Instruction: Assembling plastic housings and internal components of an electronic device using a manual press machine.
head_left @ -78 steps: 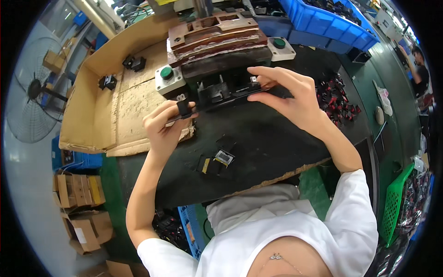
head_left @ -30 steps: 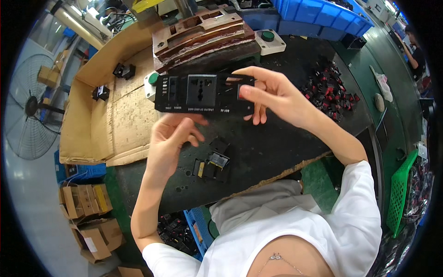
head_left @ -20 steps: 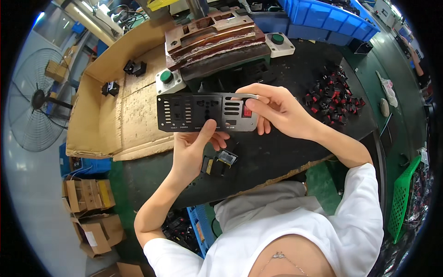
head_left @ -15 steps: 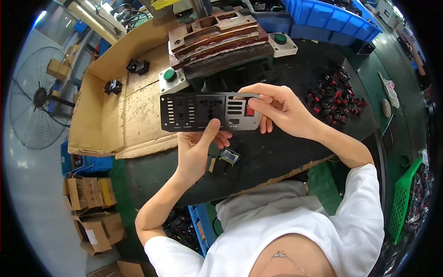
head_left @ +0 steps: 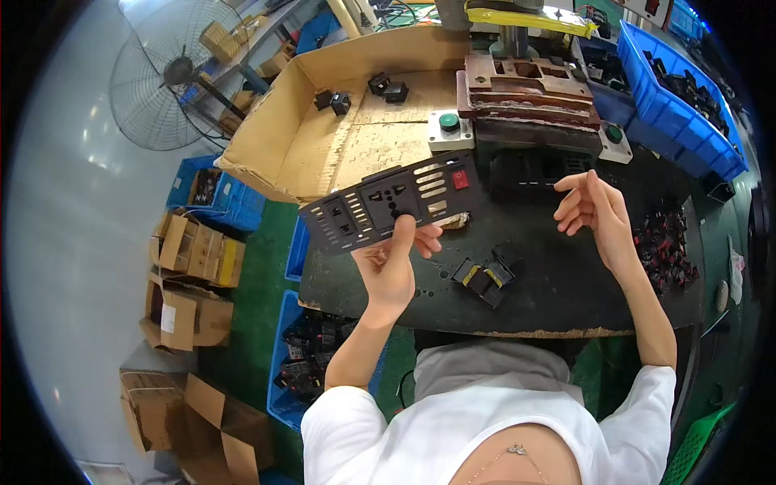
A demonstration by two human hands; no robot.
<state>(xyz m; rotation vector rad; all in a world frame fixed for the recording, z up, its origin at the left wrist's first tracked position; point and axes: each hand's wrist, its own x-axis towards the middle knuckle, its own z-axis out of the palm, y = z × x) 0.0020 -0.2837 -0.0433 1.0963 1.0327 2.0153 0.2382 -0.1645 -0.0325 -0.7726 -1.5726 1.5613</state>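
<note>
bright, even light fills the scene, seemingly from overhead, and shadows are soft and short. the pale floor (head_left: 73, 242) at the left is washed out to near white, and the white shirt (head_left: 485, 436) at the bottom edge reads almost blown. the dark bench top (head_left: 566, 275) swallows detail, so small black parts on it are hard to separate. fisheye distortion bends the cardboard box (head_left: 323, 129) edges and the blue bins (head_left: 687, 97) toward the rim, where a black circular border cuts the corners. the centre is fairly sharp; the rim looks softer and smeared, with faint colour fringing at the left edge.
</note>
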